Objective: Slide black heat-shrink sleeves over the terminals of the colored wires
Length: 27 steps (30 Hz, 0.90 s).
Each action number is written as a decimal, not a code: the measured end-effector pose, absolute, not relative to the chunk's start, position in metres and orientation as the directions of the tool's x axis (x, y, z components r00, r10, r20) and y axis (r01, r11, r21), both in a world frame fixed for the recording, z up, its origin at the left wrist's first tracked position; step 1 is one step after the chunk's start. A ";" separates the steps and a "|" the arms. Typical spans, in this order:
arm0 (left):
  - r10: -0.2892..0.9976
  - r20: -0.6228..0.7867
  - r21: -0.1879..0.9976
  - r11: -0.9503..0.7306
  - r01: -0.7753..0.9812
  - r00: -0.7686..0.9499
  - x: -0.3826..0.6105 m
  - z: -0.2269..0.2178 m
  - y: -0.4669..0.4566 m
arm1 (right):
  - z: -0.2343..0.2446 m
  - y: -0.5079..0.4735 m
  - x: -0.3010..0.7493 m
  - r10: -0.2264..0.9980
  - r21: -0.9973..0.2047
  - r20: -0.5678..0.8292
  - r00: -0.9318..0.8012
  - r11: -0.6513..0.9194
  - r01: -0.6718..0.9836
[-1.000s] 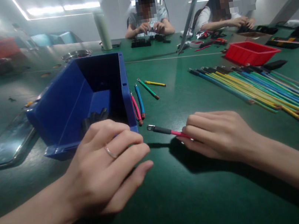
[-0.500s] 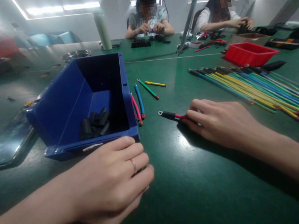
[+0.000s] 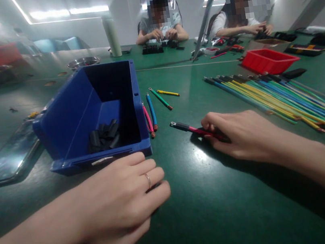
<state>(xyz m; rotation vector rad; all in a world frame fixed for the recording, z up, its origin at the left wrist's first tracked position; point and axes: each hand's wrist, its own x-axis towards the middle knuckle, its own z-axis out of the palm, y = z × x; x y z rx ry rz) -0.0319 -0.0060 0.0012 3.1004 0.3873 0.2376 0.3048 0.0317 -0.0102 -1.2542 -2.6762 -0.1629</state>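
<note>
A pink-red cable (image 3: 194,130) with a black sleeve and a metal ring terminal lies on the green table. My right hand (image 3: 237,133) arches over its rear part, thumb and index finger apart on either side of it. My left hand (image 3: 127,196), with a ring on one finger, rests in front of the blue bin (image 3: 95,162), fingers loosely bent and slightly spread; no object shows in it, and its fingertips are partly hidden. Black sleeves (image 3: 103,137) lie inside the bin. Short pink (image 3: 148,120), blue (image 3: 152,113), green (image 3: 161,99) and yellow cables (image 3: 168,93) lie beside it.
Rows of long coloured cables (image 3: 271,95) lie at right, with a red bin (image 3: 269,61) behind. A phone (image 3: 9,157) lies left of the blue bin. A metal bowl (image 3: 83,63) and a pale bottle (image 3: 111,35) stand farther back. Two people work across the table.
My right hand has loosened from its pinch and slid back along the pink-red cable, showing more of it. My left hand has shifted slightly toward me.
</note>
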 end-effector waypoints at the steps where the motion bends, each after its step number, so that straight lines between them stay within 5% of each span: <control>1: 0.246 0.146 0.029 -0.969 0.244 0.958 -0.031 0.002 -0.006 | -0.009 0.031 0.306 0.739 0.017 0.204 -0.642 0.653 0.757; 27: 0.283 0.123 0.045 -0.959 0.279 0.951 -0.032 0.002 -0.011 | 0.002 0.034 0.315 0.675 -0.187 0.110 -0.729 0.735 0.652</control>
